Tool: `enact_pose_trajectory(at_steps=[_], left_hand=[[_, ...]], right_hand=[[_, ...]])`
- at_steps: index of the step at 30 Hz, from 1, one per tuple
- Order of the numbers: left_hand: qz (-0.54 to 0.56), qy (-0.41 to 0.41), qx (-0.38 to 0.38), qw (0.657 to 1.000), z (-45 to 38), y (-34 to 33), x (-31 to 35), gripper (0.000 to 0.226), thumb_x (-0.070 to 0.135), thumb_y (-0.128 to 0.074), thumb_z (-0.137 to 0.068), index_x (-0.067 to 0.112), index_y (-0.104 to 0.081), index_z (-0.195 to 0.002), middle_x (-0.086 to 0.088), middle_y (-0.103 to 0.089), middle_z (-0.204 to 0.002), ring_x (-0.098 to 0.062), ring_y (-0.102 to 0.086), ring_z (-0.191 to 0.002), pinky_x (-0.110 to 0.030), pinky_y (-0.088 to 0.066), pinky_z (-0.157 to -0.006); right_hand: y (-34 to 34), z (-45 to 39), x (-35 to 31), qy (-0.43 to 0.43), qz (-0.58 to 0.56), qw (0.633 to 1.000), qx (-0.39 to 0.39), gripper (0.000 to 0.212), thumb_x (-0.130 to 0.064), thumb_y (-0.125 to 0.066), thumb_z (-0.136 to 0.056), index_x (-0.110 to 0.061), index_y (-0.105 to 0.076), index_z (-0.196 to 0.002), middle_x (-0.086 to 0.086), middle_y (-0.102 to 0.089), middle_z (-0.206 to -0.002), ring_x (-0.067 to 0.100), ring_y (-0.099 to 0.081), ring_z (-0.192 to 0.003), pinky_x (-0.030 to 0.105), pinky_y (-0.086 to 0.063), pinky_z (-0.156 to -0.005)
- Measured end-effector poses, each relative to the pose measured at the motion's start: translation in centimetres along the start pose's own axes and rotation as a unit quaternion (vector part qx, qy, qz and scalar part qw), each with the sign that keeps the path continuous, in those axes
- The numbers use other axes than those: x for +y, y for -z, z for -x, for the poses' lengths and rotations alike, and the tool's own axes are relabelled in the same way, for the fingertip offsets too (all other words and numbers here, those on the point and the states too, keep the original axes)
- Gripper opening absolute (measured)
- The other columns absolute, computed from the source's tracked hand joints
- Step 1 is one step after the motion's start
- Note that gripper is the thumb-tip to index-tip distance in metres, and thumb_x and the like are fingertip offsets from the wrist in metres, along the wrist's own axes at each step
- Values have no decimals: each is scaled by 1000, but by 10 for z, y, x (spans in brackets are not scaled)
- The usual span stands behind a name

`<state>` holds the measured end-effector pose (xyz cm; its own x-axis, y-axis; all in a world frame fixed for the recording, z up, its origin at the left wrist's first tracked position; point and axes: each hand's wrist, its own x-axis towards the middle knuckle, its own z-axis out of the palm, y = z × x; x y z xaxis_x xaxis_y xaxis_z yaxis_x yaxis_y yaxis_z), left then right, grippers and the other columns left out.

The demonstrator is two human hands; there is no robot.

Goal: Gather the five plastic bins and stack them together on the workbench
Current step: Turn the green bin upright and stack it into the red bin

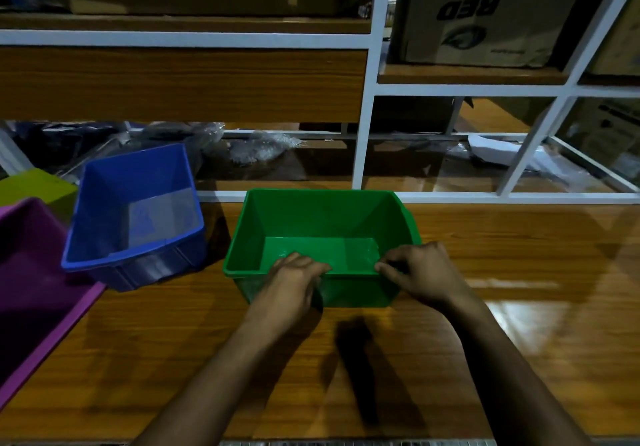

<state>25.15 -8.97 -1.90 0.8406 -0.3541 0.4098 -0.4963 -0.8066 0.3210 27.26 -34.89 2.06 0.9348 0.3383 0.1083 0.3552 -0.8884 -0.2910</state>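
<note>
— So, why are both hands sitting on the near wall of the green bin (322, 223)?

— Probably because that is the closest edge to grip. The left hand (294, 279) is curling over the near rim, fingers pressed together and hooked over the lip; the right hand (420, 272) is pinching the same rim near its right corner, fingertips just inside. Two holds on one wall are likely keeping the bin level and square.

— Where is it standing?

— Upright and empty, in the middle of the workbench (519, 272), toward the back edge.

— And the others?

— The blue bin (138, 210) is tilting just to its left, not touching it. The purple bin (34, 272) is lying at the left edge, with a yellow-green bin (34, 185) behind it at the back-left corner. I cannot see a fifth.

— So nothing is nested yet?

— Not that I can tell; the green one, I judge, is serving as the base for the stack.
</note>
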Motion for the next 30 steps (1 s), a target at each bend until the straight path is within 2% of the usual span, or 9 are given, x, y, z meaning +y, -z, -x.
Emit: enact_pose_trajectory(at_steps=[4,6,10,13,16,19,22,26,30], left_hand=[[30,-20,-53,998,1,11,-18,33,8,-62,-86,23,-71,-113,5,-69,-107,-18,-56,-102,-29,-30,-79],[30,-27,-70,997,0,23,-23,31,16,-64,-84,29,-74,-109,11,-66,-118,-17,-52,-108,-31,-25,-83],[-37,-39,-101,993,-2,50,-27,31,23,-76,-77,42,-75,-102,25,-48,-138,-14,-36,-115,-31,-15,-74],[-67,-71,-126,987,1,65,-34,30,25,-79,-74,42,-76,-97,23,-50,-133,-13,-37,-108,-35,-30,-77],[-77,-80,-128,986,4,74,-41,26,22,-79,-74,38,-76,-95,17,-58,-116,-10,-48,-97,-31,-45,-74],[-41,-22,-104,993,8,76,-46,19,18,-74,-80,32,-75,-93,17,-57,-103,-1,-52,-91,-24,-50,-74],[-44,26,-95,994,9,73,-52,25,10,-70,-83,26,-75,-101,11,-61,-110,-4,-61,-98,-24,-53,-86],[-15,131,-45,990,1,67,-50,32,2,-57,-89,13,-71,-115,-1,-64,-127,-16,-60,-115,-17,-38,-97],[91,246,-25,965,-4,62,-48,30,14,-61,-91,16,-69,-120,1,-66,-128,-10,-61,-111,-18,-41,-98]], right_hand=[[6,0,-13,-24,-18,999,-40,24,-49,-57,-91,-33,-72,-99,-11,-74,-92,9,-68,-80,38,-58,-74],[9,-5,-19,-28,-41,997,-52,17,-41,-62,-91,-33,-71,-103,-12,-73,-95,8,-69,-79,36,-59,-72],[8,-18,-22,7,-47,999,-2,22,-27,-67,-90,-26,-70,-112,-5,-65,-110,13,-64,-95,33,-54,-86],[6,-33,-17,0,3,999,34,35,-27,-67,-88,-23,-64,-123,-1,-53,-133,19,-54,-119,38,-45,-102],[6,-43,-15,-29,36,999,-19,46,-25,-62,-92,-21,-55,-137,6,-45,-148,28,-48,-130,40,-41,-109],[2,-40,-12,-36,25,998,-39,39,-14,-57,-94,-27,-59,-131,5,-60,-122,24,-62,-107,40,-54,-91],[1,-31,-11,-57,-6,998,-11,34,-11,-55,-93,-29,-66,-120,-1,-68,-112,16,-68,-92,36,-60,-77],[1,-19,-15,-90,-52,995,4,20,-19,-55,-92,-22,-67,-107,0,-69,-93,16,-67,-78,30,-56,-63],[-4,-14,-16,-119,-72,990,-13,8,-21,-57,-92,-24,-63,-89,0,-66,-91,16,-64,-78,31,-54,-62]])
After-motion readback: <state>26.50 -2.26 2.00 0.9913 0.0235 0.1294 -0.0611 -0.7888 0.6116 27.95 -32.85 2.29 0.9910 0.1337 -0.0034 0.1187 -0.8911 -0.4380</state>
